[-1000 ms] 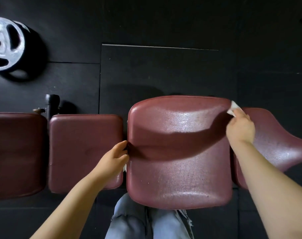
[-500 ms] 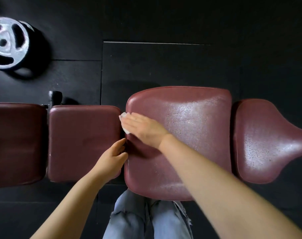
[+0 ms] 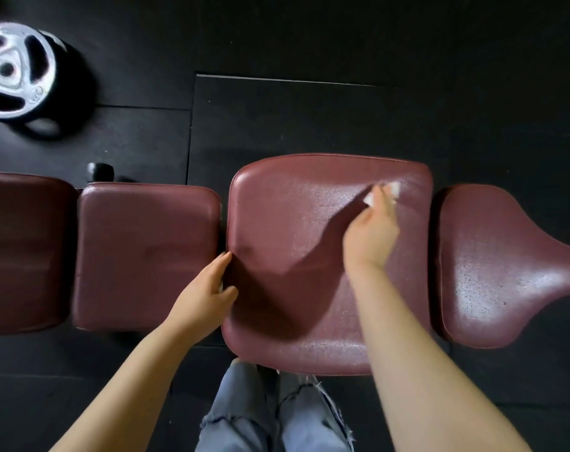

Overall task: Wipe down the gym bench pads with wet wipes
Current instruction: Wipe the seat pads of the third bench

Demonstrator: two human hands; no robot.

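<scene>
- Broad maroon vinyl bench pad: sheen patchy; overlapping strokes would likely cover best.
- Left hand: fingers relaxed, resting against the pad's left edge.
- Right hand: fingers pressing the wipe.
- White wet wipe: near the pad's far right corner.

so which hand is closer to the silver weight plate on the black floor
Left. The left hand rests at the big maroon pad's left edge, below-right of the silver weight plate. The right hand, pressing the white wipe, is farther right.
</scene>
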